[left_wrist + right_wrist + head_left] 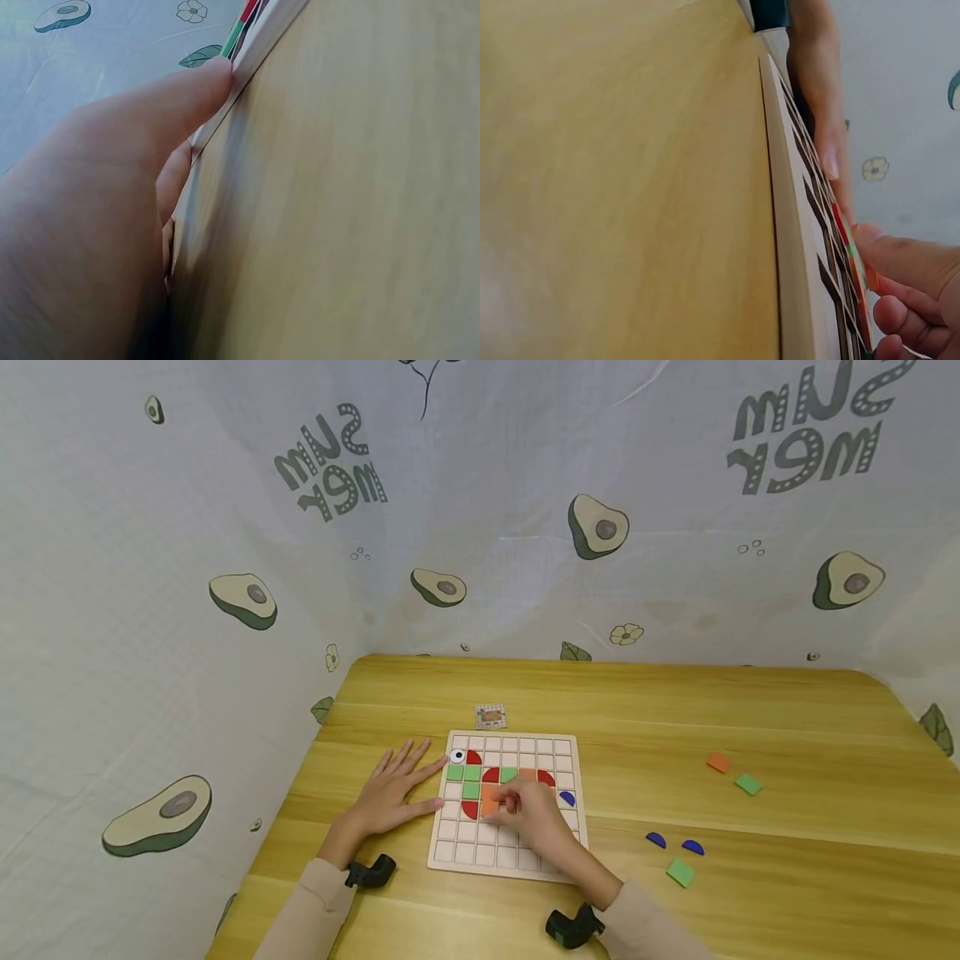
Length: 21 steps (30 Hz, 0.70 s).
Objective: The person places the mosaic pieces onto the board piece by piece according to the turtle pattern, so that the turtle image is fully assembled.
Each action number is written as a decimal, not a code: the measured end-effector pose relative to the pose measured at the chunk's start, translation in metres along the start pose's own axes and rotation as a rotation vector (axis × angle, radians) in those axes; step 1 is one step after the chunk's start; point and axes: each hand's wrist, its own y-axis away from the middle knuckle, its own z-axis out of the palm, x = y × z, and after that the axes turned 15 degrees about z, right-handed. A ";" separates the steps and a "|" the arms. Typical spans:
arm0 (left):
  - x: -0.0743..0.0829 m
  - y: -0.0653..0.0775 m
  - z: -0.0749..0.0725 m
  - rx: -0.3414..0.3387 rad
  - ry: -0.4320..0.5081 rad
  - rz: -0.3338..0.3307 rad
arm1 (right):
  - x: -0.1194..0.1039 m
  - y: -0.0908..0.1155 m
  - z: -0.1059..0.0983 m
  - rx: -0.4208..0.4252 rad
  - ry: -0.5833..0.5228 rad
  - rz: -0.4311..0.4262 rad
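A pale wooden grid board (465, 853) lies on the table, bearing green squares, orange squares, red quarter-circles, a blue half-circle (567, 798) and a white tile with a black eye dot (457, 756). My left hand (390, 795) rests flat with fingers spread; its thumb and index fingertip touch the board's left edge. Over the middle of the board, my right hand (531, 814) has thumb and fingers bent together, pinching an orange square (872, 279) low at the grid. The hand partly hides the pieces beneath it.
A small picture card (491, 717) lies behind the board. To the right are a loose orange square (718, 762), a green square (748, 784), two blue half-circles (656, 840) and another green square (681, 872). An avocado-print cloth (510, 610) hangs behind the table.
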 end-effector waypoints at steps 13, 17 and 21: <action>0.000 0.000 0.000 -0.002 0.006 -0.004 | 0.000 0.002 0.007 0.040 0.038 0.016; 0.001 0.000 -0.001 0.000 0.010 -0.004 | -0.001 0.002 0.007 0.039 0.045 0.019; 0.002 0.000 -0.001 -0.002 0.013 -0.007 | -0.002 0.003 0.006 0.034 0.040 0.017</action>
